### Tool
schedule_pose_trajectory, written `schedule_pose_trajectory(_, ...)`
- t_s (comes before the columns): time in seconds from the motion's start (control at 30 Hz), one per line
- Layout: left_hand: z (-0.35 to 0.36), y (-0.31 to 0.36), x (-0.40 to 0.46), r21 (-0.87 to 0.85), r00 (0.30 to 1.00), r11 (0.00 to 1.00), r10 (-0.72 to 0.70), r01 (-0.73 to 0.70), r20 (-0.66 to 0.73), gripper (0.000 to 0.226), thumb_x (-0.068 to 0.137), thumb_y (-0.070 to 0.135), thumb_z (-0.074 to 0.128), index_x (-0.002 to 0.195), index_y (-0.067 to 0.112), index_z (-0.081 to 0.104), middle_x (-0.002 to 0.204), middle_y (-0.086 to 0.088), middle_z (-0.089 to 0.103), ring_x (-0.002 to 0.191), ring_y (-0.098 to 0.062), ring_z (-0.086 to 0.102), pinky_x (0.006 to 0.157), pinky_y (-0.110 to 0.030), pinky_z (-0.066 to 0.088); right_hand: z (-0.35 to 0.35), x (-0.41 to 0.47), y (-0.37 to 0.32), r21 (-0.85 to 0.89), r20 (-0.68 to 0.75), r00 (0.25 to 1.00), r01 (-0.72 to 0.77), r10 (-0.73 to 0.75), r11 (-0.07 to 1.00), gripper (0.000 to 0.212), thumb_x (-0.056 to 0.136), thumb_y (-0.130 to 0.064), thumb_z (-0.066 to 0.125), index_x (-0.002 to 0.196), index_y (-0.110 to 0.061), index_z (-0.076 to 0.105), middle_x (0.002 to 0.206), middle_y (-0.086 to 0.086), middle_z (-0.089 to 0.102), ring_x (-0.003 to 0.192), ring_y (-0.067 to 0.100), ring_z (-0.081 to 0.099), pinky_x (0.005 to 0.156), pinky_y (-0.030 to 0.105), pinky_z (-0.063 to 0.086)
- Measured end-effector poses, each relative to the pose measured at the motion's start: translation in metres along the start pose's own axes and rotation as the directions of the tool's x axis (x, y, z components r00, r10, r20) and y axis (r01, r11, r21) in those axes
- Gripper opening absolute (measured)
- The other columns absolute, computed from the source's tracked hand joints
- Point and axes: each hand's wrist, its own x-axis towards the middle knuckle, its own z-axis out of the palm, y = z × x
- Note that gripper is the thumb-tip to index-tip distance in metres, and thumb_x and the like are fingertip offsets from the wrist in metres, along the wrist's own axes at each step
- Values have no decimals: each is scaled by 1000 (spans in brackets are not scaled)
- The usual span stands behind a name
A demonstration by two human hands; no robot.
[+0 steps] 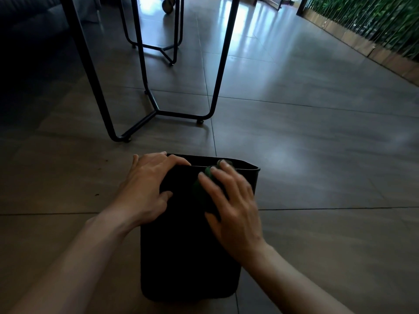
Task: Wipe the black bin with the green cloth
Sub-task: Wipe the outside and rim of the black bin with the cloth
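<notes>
The black bin (188,252) lies on its side on the tiled floor, its open mouth pointing away from me. My left hand (147,186) grips the bin's left rim near the mouth, fingers curled over the edge. My right hand (231,205) lies flat with spread fingers on the bin's upper side and presses the green cloth (207,177) against it. Only a dark green bit of the cloth shows from under the fingers near the rim. The right hand is slightly blurred.
Black metal table legs (158,112) stand on the floor just beyond the bin. A second frame of legs (163,48) stands further back. A wall of green plants (374,21) runs along the far right. Grey floor tiles (317,155) stretch out to the right.
</notes>
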Motion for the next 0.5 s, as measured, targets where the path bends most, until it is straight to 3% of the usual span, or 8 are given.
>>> schedule_pose_trajectory(0.1,1,-1,0,-3,1000,1000,-3,3,-10,71,73,3,74,128,43,52,128,12,54,145,-16,29,121,-57,10,17,-51,-8,-75,74,977,203,-197,976,38,107,-23,47,142,-17,61,143,14,62,146,35,45,114,50,44)
schedule_pose_trajectory(0.2,2,-1,0,-11,1000,1000,2,-2,-14,72,73,3,75,128,44,52,128,14,50,146,-14,26,122,-56,9,23,-102,-8,-119,222,875,462,-430,879,32,109,-17,49,136,-26,64,138,4,68,146,30,47,108,44,50)
schedule_pose_trajectory(0.27,2,0,0,-15,1000,1000,8,-8,-12,72,74,4,75,128,44,52,128,13,49,146,-14,26,122,-55,9,17,-101,-4,-110,260,838,519,-480,848,31,109,-18,52,135,-28,64,136,3,69,144,30,49,106,42,52)
schedule_pose_trajectory(0.33,2,-1,1,-6,1000,1000,6,-6,-10,72,73,4,75,129,43,52,132,10,51,146,-15,27,121,-56,11,10,-76,0,-96,222,890,426,-398,900,33,108,-18,52,138,-25,63,137,8,66,143,33,51,107,45,50)
schedule_pose_trajectory(0.4,1,-2,1,-4,1000,1000,7,-7,-6,72,73,5,76,130,43,52,133,8,52,145,-17,29,120,-57,15,1,-37,5,-76,119,972,211,-201,975,40,103,-19,57,143,-21,60,140,14,62,143,37,49,109,51,48)
schedule_pose_trajectory(0.5,0,-4,0,3,1000,1000,9,-9,-2,72,74,7,76,131,45,51,133,9,52,144,-16,29,119,-57,18,-6,9,6,-31,2,998,-59,59,998,54,94,-27,60,147,-18,53,144,17,56,144,39,43,112,53,45)
